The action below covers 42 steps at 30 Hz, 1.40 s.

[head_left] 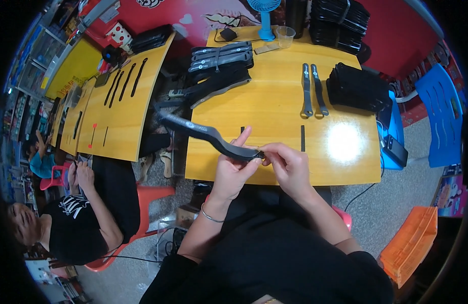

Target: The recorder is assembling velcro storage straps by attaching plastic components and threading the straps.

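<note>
Head view shows both forearms rising from the lower edge and meeting over the near edge of the yellow worktop (274,101). The left hand (233,167) is raised with its wrist bent, a thin bangle (211,218) on the forearm; its thumb and fingers (242,137) pinch the near end of a long dark strap (208,136), the index finger standing up above it. The right hand (289,164) comes in from the other side, its fingers curled and pressed together on the same end of the strap, just touching the left thumb. From that grip the strap runs up and away to the left of the fingers, arching in the air beyond the worktop's left edge.

Beyond the fingers, two grey straps (313,91) lie side by side on the wood, and a short black strip (303,138) lies just past the right hand. Farther off to the right sits a pile of black straps (356,86); farther off to the left, a heap of dark and grey straps (219,68). At the far edge stand a blue fan (265,17) and a clear cup (285,36). Another person (77,213) sits well to the left at a second table.
</note>
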Motion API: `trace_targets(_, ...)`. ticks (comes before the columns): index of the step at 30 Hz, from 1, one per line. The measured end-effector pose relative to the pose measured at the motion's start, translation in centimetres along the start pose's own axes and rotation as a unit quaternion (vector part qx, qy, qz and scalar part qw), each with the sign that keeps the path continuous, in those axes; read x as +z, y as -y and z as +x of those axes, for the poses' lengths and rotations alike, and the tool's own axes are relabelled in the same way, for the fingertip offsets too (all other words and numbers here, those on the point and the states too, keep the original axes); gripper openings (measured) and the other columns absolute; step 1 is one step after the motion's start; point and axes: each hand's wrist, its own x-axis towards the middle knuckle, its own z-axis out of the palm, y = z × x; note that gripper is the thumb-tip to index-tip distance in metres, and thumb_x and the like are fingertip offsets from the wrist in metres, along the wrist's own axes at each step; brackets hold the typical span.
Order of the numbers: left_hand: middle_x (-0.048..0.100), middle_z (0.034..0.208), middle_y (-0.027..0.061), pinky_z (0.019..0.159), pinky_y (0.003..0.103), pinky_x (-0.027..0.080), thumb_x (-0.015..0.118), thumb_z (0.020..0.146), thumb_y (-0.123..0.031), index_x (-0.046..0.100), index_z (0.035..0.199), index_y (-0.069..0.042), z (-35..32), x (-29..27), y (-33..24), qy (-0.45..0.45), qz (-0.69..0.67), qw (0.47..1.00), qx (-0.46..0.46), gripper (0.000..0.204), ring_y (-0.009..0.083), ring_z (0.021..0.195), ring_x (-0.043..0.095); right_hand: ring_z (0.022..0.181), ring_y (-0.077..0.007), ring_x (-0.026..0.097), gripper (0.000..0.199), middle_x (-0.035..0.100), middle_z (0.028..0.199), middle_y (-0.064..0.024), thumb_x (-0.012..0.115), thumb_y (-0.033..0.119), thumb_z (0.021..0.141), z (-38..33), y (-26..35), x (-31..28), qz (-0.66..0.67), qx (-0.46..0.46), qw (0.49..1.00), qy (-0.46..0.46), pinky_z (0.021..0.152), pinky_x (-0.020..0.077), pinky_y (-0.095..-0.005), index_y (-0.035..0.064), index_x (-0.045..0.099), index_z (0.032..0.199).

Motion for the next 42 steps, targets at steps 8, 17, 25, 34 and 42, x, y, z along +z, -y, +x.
trace_targets(8, 0.059, 0.097, 0.0060, 0.085, 0.024, 0.046, 0.055, 0.080, 0.011, 0.020, 0.140, 0.001, -0.6, -0.4, -0.4, -0.035, -0.132, 0.989, -0.061, 0.071, 0.0113, 0.091, 0.058, 0.068, -0.0195, 0.064, 0.022, 0.064, 0.078, -0.0091, 0.069, 0.007, 0.073, 0.6, 0.6, -1.6, -0.054, -0.079, 0.990, 0.104, 0.061, 0.0487, -0.0268, 0.0065, 0.066, 0.095)
trace_targets(17, 0.056, 0.106, 0.0102, 0.090, 0.030, 0.046, 0.052, 0.082, 0.008, 0.016, 0.140, 0.002, -0.5, -0.3, -0.4, -0.004, -0.111, 0.988, -0.105, 0.068, 0.0170, 0.101, 0.056, 0.079, -0.0149, 0.058, 0.018, 0.055, 0.099, -0.0070, 0.069, 0.002, 0.073, 0.7, -1.5, -0.6, 0.044, -0.031, 0.996, 0.075, 0.066, 0.0460, -0.0225, 0.0046, 0.069, 0.091)
trace_targets(25, 0.052, 0.105, 0.0038, 0.089, 0.022, 0.041, 0.053, 0.084, 0.007, 0.022, 0.140, 0.000, -0.2, -0.1, 0.0, 0.092, 0.001, 0.989, -0.114, 0.064, 0.0100, 0.096, 0.052, 0.077, -0.0192, 0.063, 0.006, 0.065, 0.083, -0.0117, 0.063, 0.004, 0.077, 0.0, -2.1, -1.0, 0.059, -0.007, 0.997, 0.042, 0.065, 0.0499, -0.0270, -0.0007, 0.067, 0.081)
trace_targets(34, 0.055, 0.092, 0.0096, 0.064, 0.025, 0.051, 0.046, 0.068, 0.011, 0.029, 0.130, 0.003, -0.9, -0.6, -1.2, 0.022, -0.023, 0.982, -0.184, 0.065, 0.0176, 0.075, 0.058, 0.074, -0.0250, 0.062, 0.011, 0.063, 0.085, -0.0096, 0.065, 0.014, 0.078, -0.9, -1.6, -0.5, -0.048, -0.103, 0.990, 0.087, 0.061, 0.0476, -0.0332, 0.0078, 0.065, 0.087)
trace_targets(42, 0.053, 0.082, 0.0114, 0.055, 0.026, 0.046, 0.041, 0.081, -0.003, 0.035, 0.121, 0.000, -1.3, 0.9, -1.3, 0.131, -0.028, 0.970, -0.203, 0.041, 0.0183, 0.066, 0.055, 0.073, -0.0241, 0.059, 0.011, 0.062, 0.085, -0.0089, 0.062, 0.016, 0.080, -1.2, -0.4, -2.9, 0.101, 0.031, 0.993, 0.056, 0.061, 0.0434, -0.0309, 0.0059, 0.062, 0.085)
